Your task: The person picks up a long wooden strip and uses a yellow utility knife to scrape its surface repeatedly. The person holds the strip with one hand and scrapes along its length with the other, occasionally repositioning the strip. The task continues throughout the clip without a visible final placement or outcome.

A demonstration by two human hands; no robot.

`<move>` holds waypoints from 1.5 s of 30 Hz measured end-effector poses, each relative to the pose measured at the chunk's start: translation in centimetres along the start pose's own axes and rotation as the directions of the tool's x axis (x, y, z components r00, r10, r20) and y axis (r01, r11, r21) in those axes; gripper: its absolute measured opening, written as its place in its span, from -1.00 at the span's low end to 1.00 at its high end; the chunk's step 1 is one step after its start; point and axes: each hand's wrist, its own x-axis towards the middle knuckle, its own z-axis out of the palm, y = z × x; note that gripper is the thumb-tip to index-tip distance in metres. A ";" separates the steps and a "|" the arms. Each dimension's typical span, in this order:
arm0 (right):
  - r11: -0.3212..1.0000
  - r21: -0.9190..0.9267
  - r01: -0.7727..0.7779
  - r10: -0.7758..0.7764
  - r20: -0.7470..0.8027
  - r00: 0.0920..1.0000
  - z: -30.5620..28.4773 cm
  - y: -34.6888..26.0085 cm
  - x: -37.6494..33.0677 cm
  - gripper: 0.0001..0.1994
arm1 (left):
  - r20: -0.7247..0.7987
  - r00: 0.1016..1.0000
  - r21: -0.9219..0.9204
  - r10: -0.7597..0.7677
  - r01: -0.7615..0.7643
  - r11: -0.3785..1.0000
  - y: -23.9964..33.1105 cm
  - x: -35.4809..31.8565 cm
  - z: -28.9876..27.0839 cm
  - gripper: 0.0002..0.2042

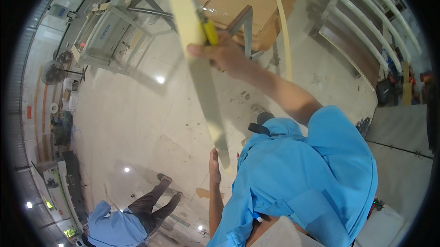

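Clamping fingers on a slim yellow tool and long, flat, pale strip, the right hand sits at twelve o'clock, the left hand at six, its grip unclear.

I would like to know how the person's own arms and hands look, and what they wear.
The right hand and left hand are bare, without gloves. The right forearm is bare below a loose, plain, bright-blue sleeve. No watch shows.
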 end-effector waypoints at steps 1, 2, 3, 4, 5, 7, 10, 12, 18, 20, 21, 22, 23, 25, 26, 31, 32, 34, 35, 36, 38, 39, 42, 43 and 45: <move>0.999 -0.034 -0.028 0.027 -0.032 0.999 -1.6 -1.2 0.5 -0.79 | -0.025 0.999 0.033 0.030 -0.029 0.999 -1.0 0.2 1.1 -0.31; 0.999 -0.046 -0.017 0.015 -0.043 0.999 -3.3 -2.4 1.0 -0.79 | -0.049 0.997 0.068 0.063 -0.059 0.996 -1.2 1.0 2.2 -0.38; 0.998 -0.053 -0.016 0.012 -0.066 0.998 -4.6 -3.4 1.9 -0.79 | -0.066 0.987 0.105 0.146 -0.139 0.985 -0.5 2.2 3.3 -0.45; 0.998 -0.067 -0.005 -0.002 -0.110 0.994 -5.7 -3.9 2.8 -0.79 | -0.116 0.970 0.231 0.216 -0.185 0.955 0.6 4.2 4.6 -0.59; 0.997 -0.072 -0.001 -0.011 -0.169 0.986 -7.3 -4.5 3.8 -0.78 | -0.082 0.985 0.220 0.150 -0.129 0.967 2.3 6.1 6.0 -0.61; 0.992 -0.123 0.024 -0.057 -0.267 0.962 -11.3 -5.9 6.5 -0.78 | -0.062 0.994 0.201 0.093 -0.079 0.976 6.2 10.7 9.7 -0.63; 0.977 -0.198 0.073 -0.148 -0.398 0.905 -20.7 -6.7 11.0 -0.78 | -0.081 0.986 0.086 0.145 -0.138 0.987 11.1 17.5 17.3 -0.70; 0.969 -0.173 0.178 -0.238 -0.445 0.863 -30.0 -5.3 12.7 -0.78 | -0.084 0.988 0.034 0.131 -0.129 0.991 13.5 22.7 22.4 -0.72; 0.823 -0.352 -0.445 -0.128 -0.879 0.459 -58.4 13.4 11.3 -0.68 | -0.111 0.983 0.267 0.149 -0.115 0.957 16.5 43.7 34.7 -0.68; 0.510 -0.449 -0.734 -0.168 -0.889 0.427 -64.4 21.1 7.2 -0.61 | -0.111 0.923 0.359 0.367 -0.307 0.881 16.5 51.1 37.9 -0.65; 0.507 -0.441 -0.740 -0.109 -0.885 0.452 -66.5 24.3 4.5 -0.61 | -0.109 0.901 0.414 0.419 -0.342 0.843 16.4 54.5 39.4 -0.64; 0.486 -0.416 -0.769 -0.032 -0.888 0.460 -68.3 27.0 1.5 -0.61 | -0.147 0.922 0.281 0.358 -0.308 0.909 16.3 57.8 41.0 -0.61; 0.417 -0.458 -0.785 -0.033 -0.871 0.491 -69.1 29.5 -1.1 -0.61 | -0.152 0.919 0.307 0.365 -0.307 0.901 16.4 61.0 42.4 -0.59; 0.349 -0.427 -0.834 0.015 -0.888 0.460 -71.2 33.4 -4.3 -0.61 | -0.189 0.893 0.291 0.410 -0.347 0.891 17.0 67.9 45.4 -0.57; 0.329 -0.346 -0.879 0.088 -0.915 0.393 -71.7 34.9 -5.7 -0.60 | -0.163 0.901 0.253 0.401 -0.355 0.900 17.5 71.5 46.6 -0.56; 0.419 -0.307 -0.854 0.276 -0.853 0.442 -73.3 40.6 -8.9 -0.52 | -0.299 0.915 0.588 0.270 -0.046 0.807 19.2 88.2 50.5 -0.48; 0.340 -0.440 -0.832 0.196 -0.832 0.520 -73.4 41.8 -9.1 -0.49 | -0.346 0.853 0.639 0.391 -0.091 0.764 18.2 89.7 50.8 -0.45; 0.462 -0.451 -0.764 0.055 -0.845 0.532 -73.5 43.5 -9.5 -0.51 | -0.271 0.813 0.693 0.515 -0.206 0.691 14.4 89.7 51.1 -0.40; 0.486 -0.377 -0.789 0.073 -0.882 0.466 -73.5 44.1 -9.8 -0.51 | -0.191 0.866 0.679 0.461 -0.223 0.700 11.6 87.7 50.9 -0.37; 0.518 -0.295 -0.803 0.153 -0.891 0.426 -73.7 44.8 -9.9 -0.50 | -0.105 0.853 0.700 0.511 -0.301 0.647 8.5 84.9 50.7 -0.40; 0.496 -0.044 -0.867 0.342 -0.908 0.242 -74.6 45.6 -9.9 -0.50 | -0.020 0.950 0.604 0.312 -0.237 0.761 1.8 76.6 49.8 -0.44; 0.515 -0.055 -0.856 0.391 -0.873 0.291 -75.3 45.8 -9.8 -0.51 | 0.012 0.966 0.555 0.257 -0.220 0.802 -1.4 71.7 49.2 -0.54; 0.427 -0.140 -0.893 0.425 -0.841 0.335 -77.4 45.5 -9.8 -0.58 | 0.155 0.988 0.571 -0.024 -0.070 0.818 -7.6 57.3 46.7 -0.56; 0.360 -0.213 -0.908 0.427 -0.828 0.363 -77.9 44.9 -10.0 -0.60 | 0.196 0.959 0.622 -0.206 0.041 0.782 -8.6 53.4 45.8 -0.55; 0.348 -0.255 -0.902 0.413 -0.822 0.392 -78.1 43.1 -10.6 -0.63 | 0.262 0.849 0.694 -0.460 0.166 0.701 -9.0 46.9 44.1 -0.54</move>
